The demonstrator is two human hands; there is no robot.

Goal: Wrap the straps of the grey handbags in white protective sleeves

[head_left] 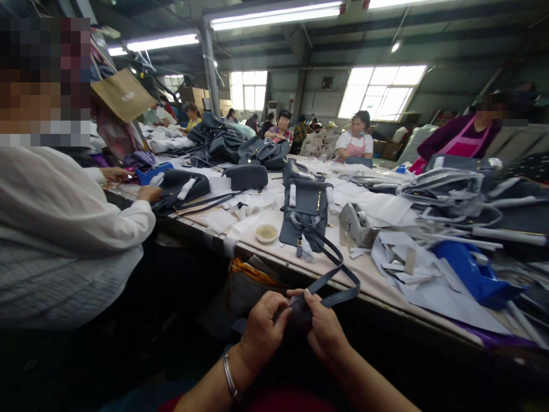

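My left hand [265,323], with a silver bangle at the wrist, pinches the end of a dark blue-grey strap [338,295] just off the table's front edge. Close beside it, my right hand [322,327] is closed on the same strap, thumb on top. Between the hands the strap's end is dark and hard to make out. From there the strap loops up to a blue-grey bag [305,200] lying on the table, which has a gold zip, a buckle and white wrapping on its sides.
A small round dish [266,233] sits left of the bag, a metal tape dispenser [358,224] right of it. Paper scraps [422,269] and a blue dispenser [472,272] lie at right. A person in white [64,229] handles another bag at left. More bags [223,140] are piled behind.
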